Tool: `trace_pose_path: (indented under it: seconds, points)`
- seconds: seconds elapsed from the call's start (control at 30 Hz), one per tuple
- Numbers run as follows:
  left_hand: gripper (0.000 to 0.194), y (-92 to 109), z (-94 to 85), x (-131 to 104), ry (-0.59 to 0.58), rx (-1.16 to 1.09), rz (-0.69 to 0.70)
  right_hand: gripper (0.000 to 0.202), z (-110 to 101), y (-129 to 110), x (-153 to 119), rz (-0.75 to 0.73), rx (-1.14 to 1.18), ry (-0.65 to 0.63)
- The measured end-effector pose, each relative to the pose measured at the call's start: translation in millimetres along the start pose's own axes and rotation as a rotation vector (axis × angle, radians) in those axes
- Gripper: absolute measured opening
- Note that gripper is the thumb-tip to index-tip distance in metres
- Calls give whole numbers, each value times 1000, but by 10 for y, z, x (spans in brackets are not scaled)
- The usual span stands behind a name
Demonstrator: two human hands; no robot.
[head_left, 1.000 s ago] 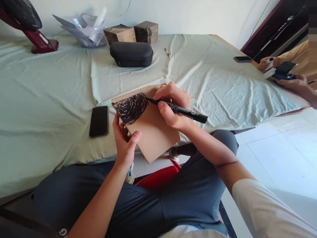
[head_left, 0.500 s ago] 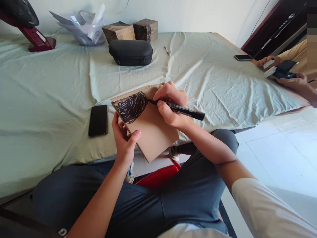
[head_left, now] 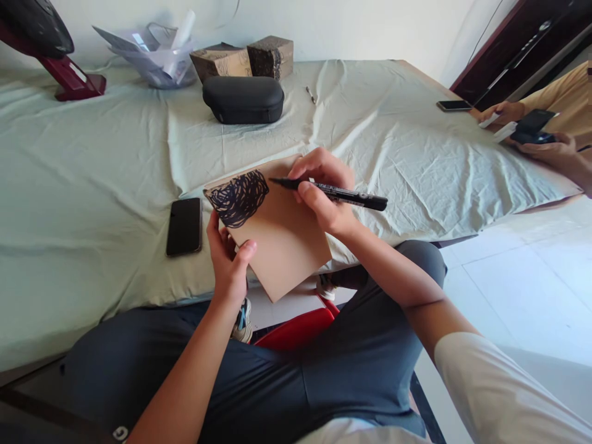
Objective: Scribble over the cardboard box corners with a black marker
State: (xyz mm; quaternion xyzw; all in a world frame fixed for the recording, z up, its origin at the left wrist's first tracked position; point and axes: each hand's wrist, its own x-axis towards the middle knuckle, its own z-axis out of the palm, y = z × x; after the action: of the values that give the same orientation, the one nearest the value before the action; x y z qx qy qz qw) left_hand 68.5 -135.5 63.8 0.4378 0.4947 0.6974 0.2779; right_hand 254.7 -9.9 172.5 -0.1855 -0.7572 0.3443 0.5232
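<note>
A dark phone (head_left: 184, 226) and black case (head_left: 243, 99) lie on the sheet (head_left: 92, 160).

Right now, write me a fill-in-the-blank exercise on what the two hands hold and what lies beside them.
1. The right hand holds a black ____.
2. The left hand grips a brown cardboard piece whose upper left corner is covered in black ____.
3. On the cloth just left of the cardboard lies a dark ____, screen up.
4. The marker tip points toward the ____ hand's side.

Missing words: marker; scribbles; phone; left

Tan card (head_left: 282, 246) w/ blk scribble; blk marker (head_left: 342, 195).
</note>
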Motion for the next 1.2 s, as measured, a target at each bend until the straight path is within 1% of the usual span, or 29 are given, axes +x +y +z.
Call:
trace_pose_path:
  seconds: [0.07,0.13,0.2,0.27,0.3,0.33,0.4,0.43,0.5,0.53,0.6,0.67,0.73,0.8,0.87,0.97,1.1,1.2]
  points:
    - [90,-10,-31,32,10,-16,-8,42,-67,-35,13,23,68,136]
    - [85,-8,-73,79,35,-22,7,44,-174,-36,11,69,66,267]
    - [89,8,-129,137,66,-4,47,45,-326,28,-27,121,39,319]
    - [101,34,-196,199,94,42,95,46,-511,163,-106,214,66,272]
    - [107,49,-228,229,104,66,113,49,-607,251,-157,293,115,238]
    - [113,64,-257,257,112,88,125,51,-701,347,-211,381,183,228]
    - [121,88,-299,307,115,121,147,52,-861,545,-314,612,333,206]
    - [124,94,-310,328,111,133,162,51,-922,638,-357,699,369,178]
    - [131,96,-320,358,89,143,200,43,-1006,794,-422,771,315,123]
    - [134,93,-321,365,73,144,216,40,-1031,852,-444,788,235,80]
    - [135,82,-324,364,36,154,214,35,-1057,921,-470,807,-21,-57]
    - [132,74,-332,349,8,172,191,29,-1063,937,-480,795,-362,-243]
    - [130,72,-344,334,-4,189,181,24,-1051,920,-484,736,-672,-407]
    - [132,75,-352,326,-7,194,193,26,-1023,900,-492,686,-859,-503]
    - [134,84,-352,326,-11,204,192,33,-983,898,-505,672,-945,-542]
    - [135,97,-343,328,-19,217,187,38,-913,948,-522,681,-1011,-527]
    - [136,86,-347,330,-7,218,174,43,-793,1075,-511,658,-967,-482]
    - [141,61,-372,338,17,203,165,47,-641,1166,-501,615,-915,-452]
